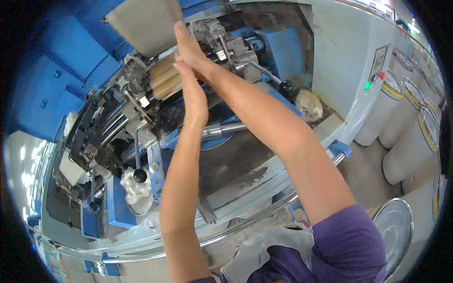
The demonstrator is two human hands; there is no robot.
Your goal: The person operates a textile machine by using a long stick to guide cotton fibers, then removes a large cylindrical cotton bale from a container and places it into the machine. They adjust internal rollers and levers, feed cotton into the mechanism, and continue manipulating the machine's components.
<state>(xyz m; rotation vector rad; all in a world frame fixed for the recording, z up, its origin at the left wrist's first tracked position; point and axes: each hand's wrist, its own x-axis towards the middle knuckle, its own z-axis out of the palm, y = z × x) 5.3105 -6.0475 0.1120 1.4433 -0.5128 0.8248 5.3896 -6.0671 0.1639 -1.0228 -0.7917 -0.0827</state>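
Note:
Both of my arms reach forward over a machine, and the two hands come close together beside a set of tan rollers [163,82]. My right hand [191,51] is the farther one, held edge-on, its visible fingers straight and pointing up past the edge of a raised beige plate [141,26]. Nearer, my left hand [192,89] is also seen edge-on, upright, at the right end of the rollers. I see nothing held in either hand. Their far sides are hidden, so whether they touch the rollers or plate I cannot tell.
Levers with a black ball knob [140,175] and another black knob [285,87] stick out of the machine. White fibre fluff [137,186] lies at the front, more fluff [309,106] at right. A rail [226,233] runs along the front. Several tall cans [410,151] stand at right.

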